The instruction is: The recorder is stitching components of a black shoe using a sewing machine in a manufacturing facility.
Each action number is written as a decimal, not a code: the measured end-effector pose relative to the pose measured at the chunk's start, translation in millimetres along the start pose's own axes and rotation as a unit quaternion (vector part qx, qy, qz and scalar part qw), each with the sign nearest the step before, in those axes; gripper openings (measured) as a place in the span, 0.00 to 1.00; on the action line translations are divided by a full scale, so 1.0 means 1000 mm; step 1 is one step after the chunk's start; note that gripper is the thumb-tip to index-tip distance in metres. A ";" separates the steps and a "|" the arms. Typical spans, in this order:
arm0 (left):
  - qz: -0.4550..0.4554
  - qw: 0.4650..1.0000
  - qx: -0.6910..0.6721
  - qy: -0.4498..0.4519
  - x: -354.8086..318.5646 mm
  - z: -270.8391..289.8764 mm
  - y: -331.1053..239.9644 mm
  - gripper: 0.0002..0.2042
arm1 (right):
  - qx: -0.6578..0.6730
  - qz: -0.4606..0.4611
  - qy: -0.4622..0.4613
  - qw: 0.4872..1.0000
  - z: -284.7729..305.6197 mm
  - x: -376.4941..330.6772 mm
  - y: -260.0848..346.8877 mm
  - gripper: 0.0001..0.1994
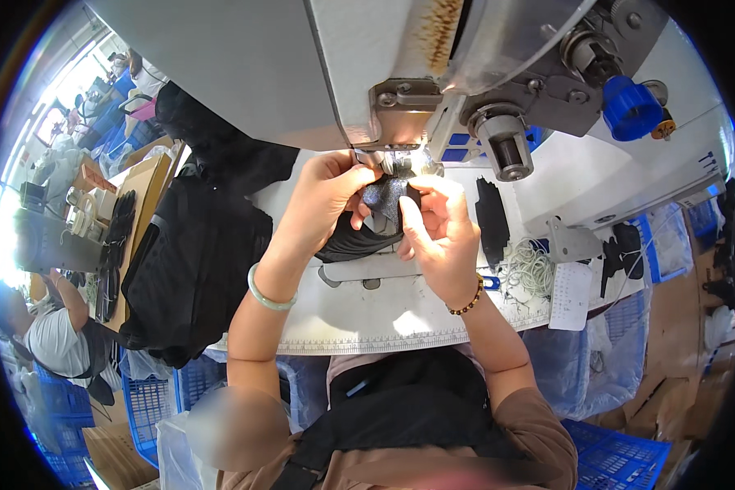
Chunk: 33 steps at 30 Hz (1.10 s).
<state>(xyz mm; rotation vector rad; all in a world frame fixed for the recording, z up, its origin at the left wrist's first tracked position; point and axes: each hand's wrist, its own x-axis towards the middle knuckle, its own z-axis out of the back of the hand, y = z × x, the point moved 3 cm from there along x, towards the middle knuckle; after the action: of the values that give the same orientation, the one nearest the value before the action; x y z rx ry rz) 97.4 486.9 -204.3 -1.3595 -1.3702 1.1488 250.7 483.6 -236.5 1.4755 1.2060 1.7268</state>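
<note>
Under the head of a white sewing machine (253,65), a small speckled grey fabric piece (384,196) is spread between my two hands, close to the lit needle area. My left hand (322,200) pinches its left side between thumb and fingers. On the other side my right hand (443,237) grips the dark edge, thumb pressed toward the curled fingers. Black fabric (353,245) hangs in folds just below, on the white table (367,314). The needle itself is hidden behind the machine head and the cloth.
A heap of black fabric (192,269) lies at the left. To the right are a black fabric strip (492,220), a tangle of pale cord (524,271), a blue-handled tool (490,282) and a paper slip (570,296). Blue crates (616,457) stand below; another person (57,343) sits far left.
</note>
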 end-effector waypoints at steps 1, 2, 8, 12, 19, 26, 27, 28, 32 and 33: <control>0.001 1.000 -0.003 0.010 0.000 0.000 0.000 0.06 | 0.020 -0.010 -0.007 1.000 0.000 0.001 0.000 0.16; 0.002 1.000 -0.009 0.005 0.001 0.000 0.000 0.06 | 0.040 -0.020 -0.014 0.999 0.001 0.001 0.000 0.15; -0.011 1.000 -0.023 -0.015 0.006 -0.001 0.000 0.06 | 0.054 -0.052 -0.012 0.997 0.008 0.000 -0.001 0.15; -0.036 0.999 -0.013 -0.017 0.009 0.001 0.001 0.08 | -0.016 -0.065 -0.033 0.997 0.024 -0.013 -0.005 0.13; -0.039 0.996 0.038 -0.070 0.007 0.012 0.006 0.04 | -0.256 0.196 -0.145 0.935 0.112 -0.086 0.006 0.05; -0.071 0.996 0.019 -0.055 0.009 0.019 0.007 0.04 | -0.554 -0.041 -0.480 0.679 0.304 -0.140 -0.015 0.07; -0.055 0.996 0.029 -0.064 0.010 0.019 0.009 0.04 | -0.607 -0.082 -0.450 0.650 0.322 -0.144 -0.022 0.09; -0.071 0.992 0.016 -0.100 0.010 0.020 0.009 0.04 | -0.655 -0.131 -0.428 0.609 0.338 -0.149 -0.031 0.10; -0.063 0.982 -0.017 -0.177 0.009 0.016 0.006 0.03 | -0.632 -0.187 -0.378 0.650 0.379 -0.158 -0.058 0.12; -0.060 0.990 0.010 -0.130 0.009 0.010 0.005 0.03 | -0.616 -0.205 -0.364 0.668 0.383 -0.159 -0.060 0.12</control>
<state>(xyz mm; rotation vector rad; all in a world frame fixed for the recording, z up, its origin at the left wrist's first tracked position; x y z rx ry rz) 87.8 495.9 -211.2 -1.1258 -1.5986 1.2884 648.9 477.0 -366.6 0.7168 -0.1824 0.9572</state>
